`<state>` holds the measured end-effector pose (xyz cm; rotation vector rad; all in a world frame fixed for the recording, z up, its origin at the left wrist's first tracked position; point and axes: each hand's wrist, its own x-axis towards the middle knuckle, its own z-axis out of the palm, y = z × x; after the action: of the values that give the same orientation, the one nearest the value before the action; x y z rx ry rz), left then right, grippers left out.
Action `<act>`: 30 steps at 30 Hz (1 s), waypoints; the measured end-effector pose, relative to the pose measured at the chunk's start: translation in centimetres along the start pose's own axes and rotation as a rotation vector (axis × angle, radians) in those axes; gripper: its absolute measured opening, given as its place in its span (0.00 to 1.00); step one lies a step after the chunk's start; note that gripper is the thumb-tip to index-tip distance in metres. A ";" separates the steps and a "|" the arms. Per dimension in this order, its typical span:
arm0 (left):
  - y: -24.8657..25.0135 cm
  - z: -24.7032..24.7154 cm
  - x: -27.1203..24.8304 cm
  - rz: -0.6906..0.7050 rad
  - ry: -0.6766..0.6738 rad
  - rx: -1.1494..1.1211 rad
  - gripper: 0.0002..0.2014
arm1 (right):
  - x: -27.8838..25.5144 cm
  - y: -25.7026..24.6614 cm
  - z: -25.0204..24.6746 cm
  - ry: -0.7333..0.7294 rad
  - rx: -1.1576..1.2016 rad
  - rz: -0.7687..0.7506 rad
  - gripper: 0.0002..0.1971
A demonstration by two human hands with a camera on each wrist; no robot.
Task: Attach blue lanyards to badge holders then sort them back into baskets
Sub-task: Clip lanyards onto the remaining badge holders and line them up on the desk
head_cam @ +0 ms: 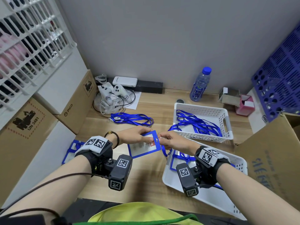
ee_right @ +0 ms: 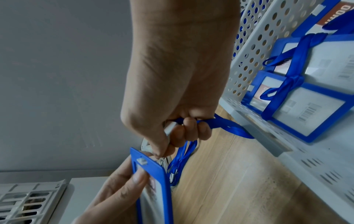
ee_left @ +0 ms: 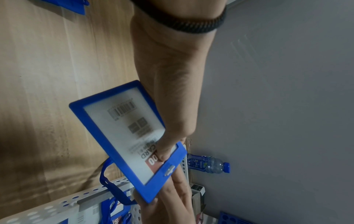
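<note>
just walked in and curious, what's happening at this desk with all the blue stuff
A person is fitting a lanyard to a badge holder. The left hand pinches the holder above the table, while the right hand holds the blue lanyard and works its clip at the holder's top slot. Finished badges lie in the near basket; loose lanyards fill the far basket.
</note>
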<state>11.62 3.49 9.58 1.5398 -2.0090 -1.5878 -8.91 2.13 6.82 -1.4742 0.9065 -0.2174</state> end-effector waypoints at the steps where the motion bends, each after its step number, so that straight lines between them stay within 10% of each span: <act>1: 0.1 0.0 0.1 -0.004 -0.001 -0.005 0.03 | 0.0 0.0 -0.2 0.000 -0.006 -0.003 0.09; 16: -1.2 -0.2 0.3 -0.036 0.019 0.039 0.06 | 0.6 -1.1 0.0 -0.099 0.149 0.094 0.14; 30: -4.0 -1.2 -0.1 -0.137 0.017 0.078 0.08 | 2.1 -1.4 0.4 -0.129 -0.285 -0.015 0.14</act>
<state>14.87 3.19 6.98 1.7475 -2.0187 -1.5541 -6.75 0.88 7.17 -1.7378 0.8466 -0.0027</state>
